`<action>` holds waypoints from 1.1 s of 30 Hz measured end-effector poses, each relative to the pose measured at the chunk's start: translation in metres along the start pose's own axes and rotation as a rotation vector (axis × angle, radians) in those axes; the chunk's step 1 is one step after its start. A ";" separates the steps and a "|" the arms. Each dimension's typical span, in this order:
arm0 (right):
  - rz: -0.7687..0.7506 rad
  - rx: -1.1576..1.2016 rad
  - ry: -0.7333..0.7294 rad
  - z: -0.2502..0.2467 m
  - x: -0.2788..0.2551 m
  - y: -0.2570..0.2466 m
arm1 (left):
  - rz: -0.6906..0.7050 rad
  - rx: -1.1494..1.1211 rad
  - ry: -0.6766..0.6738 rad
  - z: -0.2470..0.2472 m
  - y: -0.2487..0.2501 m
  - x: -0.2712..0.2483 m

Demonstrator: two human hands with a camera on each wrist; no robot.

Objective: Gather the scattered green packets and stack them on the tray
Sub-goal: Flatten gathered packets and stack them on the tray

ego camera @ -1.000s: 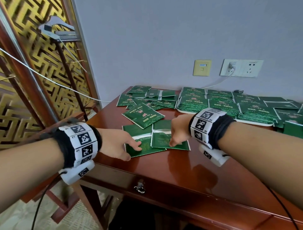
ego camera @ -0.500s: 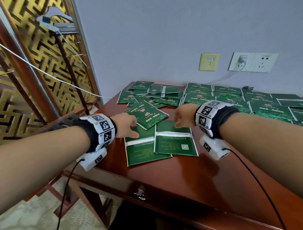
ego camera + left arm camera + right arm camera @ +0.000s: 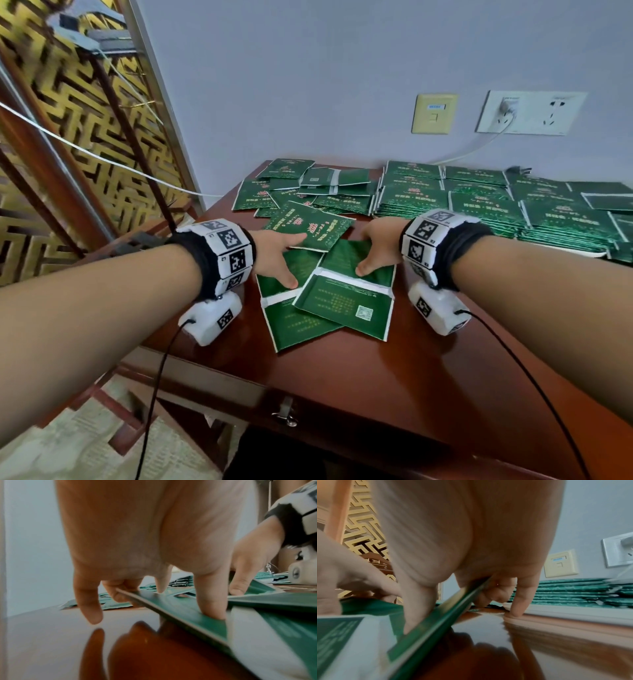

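Two green packets with white bands lie near the front of the brown table. The right packet overlaps the left packet. My left hand pinches the left packet's far edge, thumb on top and fingers beneath, so that edge is raised off the wood. My right hand pinches the right packet the same way, thumb above and fingers under. Stacked packets sit on a white tray at the back right.
A single packet lies just beyond my hands, with a scattered heap behind it at the table's back left. Wall sockets and a cable are above the stacks. A gold lattice screen stands on the left. The table's front has a drawer key.
Both hands reached over the two front packets and took hold of their far edges. The right packet has swung and slid onto the left one.
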State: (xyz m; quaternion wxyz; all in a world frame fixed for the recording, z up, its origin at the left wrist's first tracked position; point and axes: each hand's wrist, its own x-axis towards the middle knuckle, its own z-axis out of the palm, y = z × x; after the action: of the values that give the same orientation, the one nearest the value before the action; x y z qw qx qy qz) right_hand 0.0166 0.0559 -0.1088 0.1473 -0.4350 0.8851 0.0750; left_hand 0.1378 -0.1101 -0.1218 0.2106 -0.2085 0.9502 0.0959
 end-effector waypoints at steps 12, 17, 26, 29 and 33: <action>0.071 -0.044 0.174 -0.007 -0.016 0.018 | 0.024 0.286 0.293 -0.016 0.012 -0.018; 0.038 -0.113 -0.011 -0.003 -0.028 0.017 | 0.073 0.213 0.162 -0.005 0.010 -0.026; -0.011 -0.144 -0.091 0.006 -0.032 0.008 | 0.049 0.293 0.014 0.012 0.017 -0.024; -0.006 -0.185 -0.080 0.008 -0.032 0.003 | 0.043 0.260 -0.006 0.011 0.019 -0.026; 0.039 -0.129 -0.101 0.008 -0.032 0.001 | 0.059 0.221 -0.007 0.013 0.019 -0.028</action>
State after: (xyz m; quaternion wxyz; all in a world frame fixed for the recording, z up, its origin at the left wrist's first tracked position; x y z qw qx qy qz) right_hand 0.0363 0.0830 -0.1061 0.1621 -0.4217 0.8782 0.1567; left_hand 0.1572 -0.0794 -0.1193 0.2325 -0.1555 0.9601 -0.0025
